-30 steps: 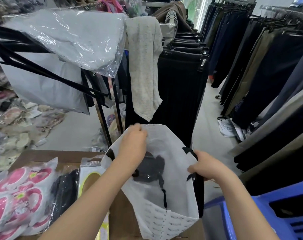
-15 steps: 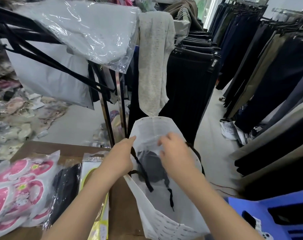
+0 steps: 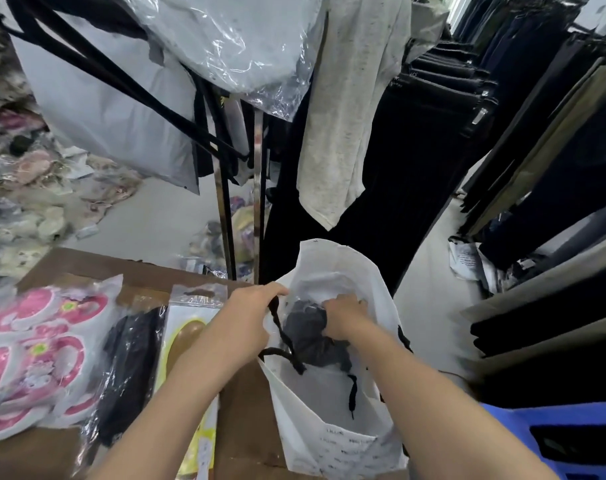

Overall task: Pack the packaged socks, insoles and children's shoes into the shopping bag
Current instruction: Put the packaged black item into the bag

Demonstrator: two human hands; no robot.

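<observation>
Shoes [image 3: 35, 348], socks [image 3: 132, 368] and insoles [image 3: 187, 341] lie on the table [image 3: 246, 410] as our left hand [image 3: 249, 317] grips the rim of the shopping bag [image 3: 332, 268] and our right hand [image 3: 343, 317] clutches a dark bundle [image 3: 308, 334] inside; we should press it flat, mouth held wide.

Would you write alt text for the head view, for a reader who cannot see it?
The left hand holds a white shopping bag open while the right hand grasps a dark packet inside it. Packaged pink children's shoes, dark socks and insoles lie on the brown table alongside.

Shoes [image 3: 35, 351], socks [image 3: 132, 368] and insoles [image 3: 187, 337] lie on the table [image 3: 242, 410], left of the bag [image 3: 332, 445].
</observation>
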